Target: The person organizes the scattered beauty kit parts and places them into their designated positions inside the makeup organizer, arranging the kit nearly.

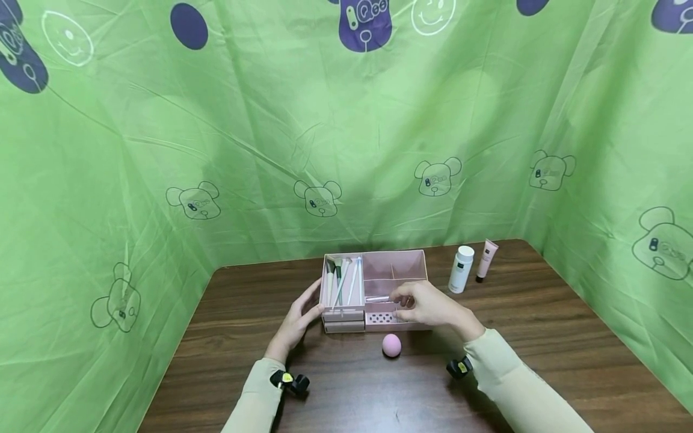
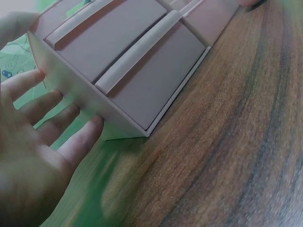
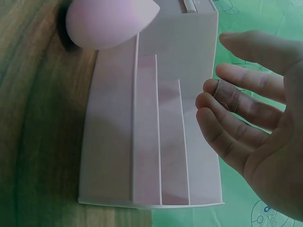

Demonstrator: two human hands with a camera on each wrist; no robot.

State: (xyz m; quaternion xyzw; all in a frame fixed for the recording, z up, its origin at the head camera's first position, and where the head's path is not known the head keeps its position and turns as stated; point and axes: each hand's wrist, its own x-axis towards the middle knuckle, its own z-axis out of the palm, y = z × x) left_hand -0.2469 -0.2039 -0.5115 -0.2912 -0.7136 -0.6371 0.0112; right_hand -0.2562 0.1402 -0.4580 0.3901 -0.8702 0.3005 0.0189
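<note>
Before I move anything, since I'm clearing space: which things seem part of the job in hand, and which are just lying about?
Seems in the job:
pink organizer, with the left hand at its side and the right hand over it
brushes, slim pink item and spotted item inside it

Likely lying about, untouched:
pink sponge
white bottle
pink tube

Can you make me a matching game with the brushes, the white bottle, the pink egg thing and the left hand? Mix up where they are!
Things:
1. Brushes
2. White bottle
3. Pink egg-shaped sponge
4. Left hand

Places:
A. On the table, in front of the organizer
B. At the organizer's left side
C. Inside the organizer's top left compartment
D. Standing between the organizer and the tube

Right pairs: 1-C, 2-D, 3-A, 4-B
</note>
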